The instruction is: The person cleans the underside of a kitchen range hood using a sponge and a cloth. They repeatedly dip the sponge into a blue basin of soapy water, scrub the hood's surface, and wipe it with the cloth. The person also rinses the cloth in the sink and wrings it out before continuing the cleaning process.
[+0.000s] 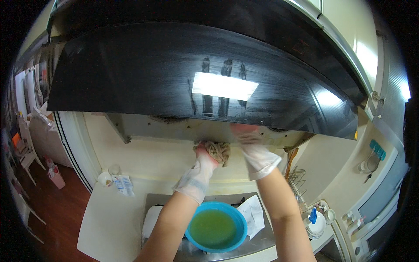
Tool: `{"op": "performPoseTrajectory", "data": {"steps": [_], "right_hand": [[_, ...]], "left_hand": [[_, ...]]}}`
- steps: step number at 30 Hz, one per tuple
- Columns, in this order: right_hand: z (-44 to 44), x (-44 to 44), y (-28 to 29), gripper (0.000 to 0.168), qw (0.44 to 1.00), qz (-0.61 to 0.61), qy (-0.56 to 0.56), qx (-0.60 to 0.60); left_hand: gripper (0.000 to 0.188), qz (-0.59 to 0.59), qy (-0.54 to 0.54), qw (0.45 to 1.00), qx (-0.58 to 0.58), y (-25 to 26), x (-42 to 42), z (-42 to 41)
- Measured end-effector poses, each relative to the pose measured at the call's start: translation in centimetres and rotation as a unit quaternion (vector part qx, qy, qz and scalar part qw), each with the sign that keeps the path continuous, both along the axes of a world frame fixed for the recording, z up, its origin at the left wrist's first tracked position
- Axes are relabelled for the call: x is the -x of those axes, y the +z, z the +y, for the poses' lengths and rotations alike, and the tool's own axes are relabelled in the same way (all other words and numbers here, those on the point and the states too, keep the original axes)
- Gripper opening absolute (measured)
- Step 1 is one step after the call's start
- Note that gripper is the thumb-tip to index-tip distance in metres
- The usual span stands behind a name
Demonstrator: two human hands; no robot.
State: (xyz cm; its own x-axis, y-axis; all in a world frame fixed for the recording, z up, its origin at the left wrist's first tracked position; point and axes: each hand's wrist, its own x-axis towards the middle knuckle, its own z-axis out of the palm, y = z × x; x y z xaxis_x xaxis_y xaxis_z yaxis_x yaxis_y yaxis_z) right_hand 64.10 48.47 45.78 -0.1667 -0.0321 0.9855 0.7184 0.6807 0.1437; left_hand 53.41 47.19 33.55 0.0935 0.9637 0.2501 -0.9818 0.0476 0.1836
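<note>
A glossy black range hood panel [147,75] spans the view before me, with several dark wet finger streaks across its front. My left hand [203,157], in a translucent plastic glove, grips a brown, crumpled rag [218,152] just under the hood's lower edge. My right hand [252,142], gloved the same way, reaches up beneath the panel's edge. Its fingers are partly hidden there and blurred, so what they hold or touch is unclear. Below my arms, a blue plastic basin [243,226] of cloudy green liquid stands on the steel cooktop [262,242].
White paper sheets [253,216] lie beside the basin. On the left counter [108,222] are a small bowl [105,179] and a printed packet [123,185]. Stacked plates [317,226], a blue-topped spray bottle [312,216] and a wire rack [296,180] stand at right.
</note>
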Motion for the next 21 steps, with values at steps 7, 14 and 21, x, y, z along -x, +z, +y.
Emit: {"op": "performPoseTrajectory", "data": {"steps": [7,14,21], "right_hand": [[-0.8,3.3,-5.9,0.019,0.949,-0.107,-0.054,0.293],[-0.1,-5.2,-5.0,0.024,0.96,-0.069,-0.079,0.259],[1.5,-4.8,-2.1,0.016,0.989,0.025,-0.076,0.127]], "left_hand": [[0.046,0.003,0.055,0.994,0.09,1.9,-0.8,-2.8],[0.045,-0.034,-0.031,0.999,0.007,0.1,-5.6,0.8],[0.046,-0.011,-0.019,0.999,0.045,-1.3,-8.5,3.1]]}}
